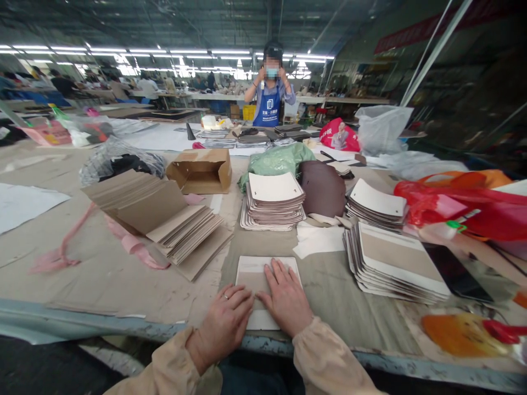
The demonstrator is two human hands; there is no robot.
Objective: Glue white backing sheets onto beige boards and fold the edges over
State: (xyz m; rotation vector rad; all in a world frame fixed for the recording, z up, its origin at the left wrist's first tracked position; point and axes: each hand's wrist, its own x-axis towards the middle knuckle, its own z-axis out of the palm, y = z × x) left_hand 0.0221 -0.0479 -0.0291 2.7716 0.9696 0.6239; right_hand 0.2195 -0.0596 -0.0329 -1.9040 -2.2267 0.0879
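Note:
A white rectangular panel (263,320) with a brown cardboard piece (252,278) on its middle lies at the table's front edge. My right hand (284,296) is open and flat on it, fingers stretched toward the far edge. At the panel's left side, my left hand (226,323) has its fingers bent and held together, the tips at the cardboard; its thumb is mostly hidden. Behind the panel stands a stack of white panels (274,203) with dark edges. To the left, a fanned pile of brown cardboard pieces (189,233) leans over.
More panels with brown cardboard strips (395,263) are piled at the right, beside a dark phone (457,271). A bottle of amber liquid (463,333) lies front right. An open carton (200,171) stands behind the cardboard. Across the table is a person in a blue apron (267,109).

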